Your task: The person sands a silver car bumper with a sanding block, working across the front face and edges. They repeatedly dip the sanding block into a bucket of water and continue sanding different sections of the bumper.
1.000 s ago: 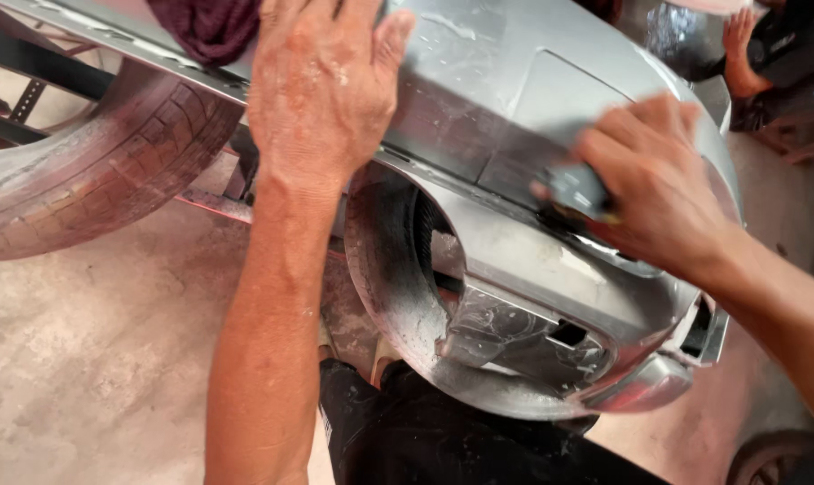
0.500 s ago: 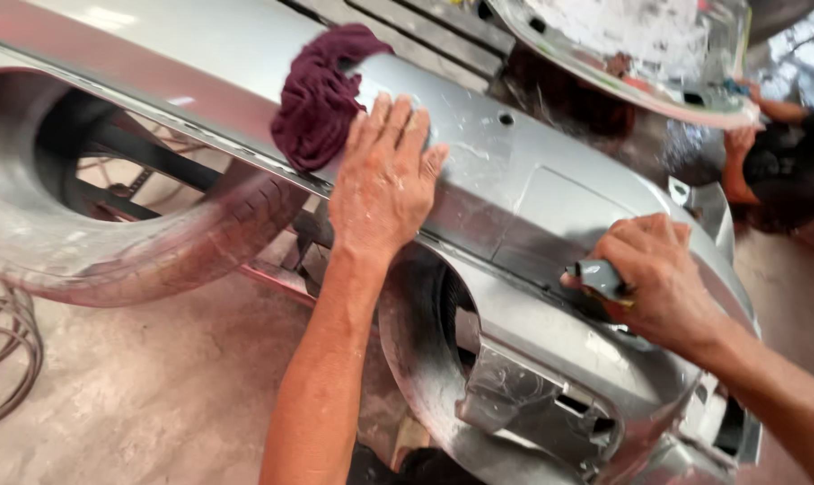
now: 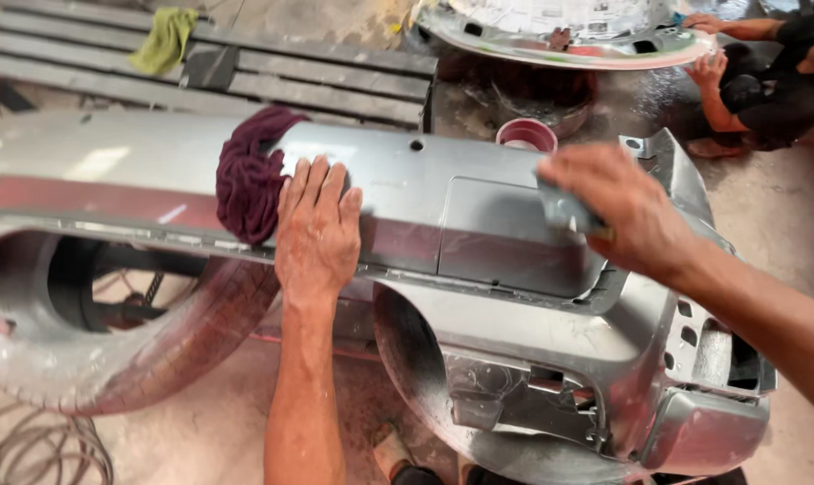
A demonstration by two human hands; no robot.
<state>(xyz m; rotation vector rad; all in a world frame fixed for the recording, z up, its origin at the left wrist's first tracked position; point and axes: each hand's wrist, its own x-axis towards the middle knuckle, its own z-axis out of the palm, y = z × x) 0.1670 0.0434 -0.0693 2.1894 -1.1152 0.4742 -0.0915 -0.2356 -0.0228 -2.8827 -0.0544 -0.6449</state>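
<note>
Across the grey car bumper (image 3: 398, 184): left hand (image 3: 317, 229), fingers flat and slightly spread, braces the panel beside a maroon rag (image 3: 250, 175); right hand (image 3: 618, 211), clamped on a sanding block (image 3: 564, 211), mid-sanding; next stroke likely needs steady, even pressure.

One head-worn view looks steeply down, close over the grey bumper (image 3: 479, 198).

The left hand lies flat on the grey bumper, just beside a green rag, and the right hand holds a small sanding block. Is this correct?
Not quite: in the head view the rag beside the left hand on the grey bumper is dark maroon, not green. The right hand does hold a small sanding block.
</note>
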